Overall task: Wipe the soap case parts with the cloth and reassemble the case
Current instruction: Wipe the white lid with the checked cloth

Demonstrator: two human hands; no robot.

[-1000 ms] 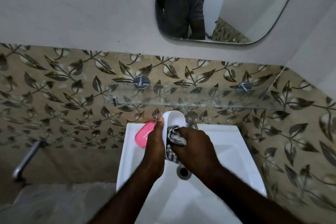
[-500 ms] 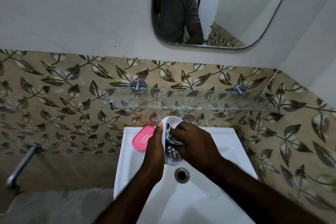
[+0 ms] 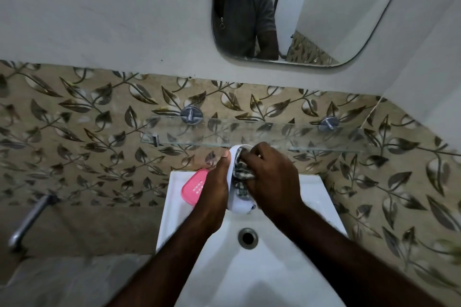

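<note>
Evidently, the work was at the wiping stage, with reassembly not yet begun. The left hand [image 3: 215,190] was closed around the white case part [image 3: 237,203], gripping it along its left edge and holding it on edge above the back of the sink [image 3: 287,269]; this orientation turned the hollow side toward the right hand [image 3: 270,180], presumably so that the interior could be reached. The right hand was closed on the checked cloth [image 3: 240,173], bunching it and pressing it into the upper end of the white part. Bunching the cloth probably gave the fingers a firm pad for the curved inner wall. Holding the part over the basin would let any drips or residue fall toward the drain [image 3: 247,237] rather than onto the surroundings. The pink case part [image 3: 194,187] lay on the rear left ledge of the sink, just beside the left hand and partly hidden by it, apparently set aside within reach for refitting. Whether the pink part had been wiped could not be determined. A glass shelf [image 3: 311,137] ran along the wall just above the hands.
</note>
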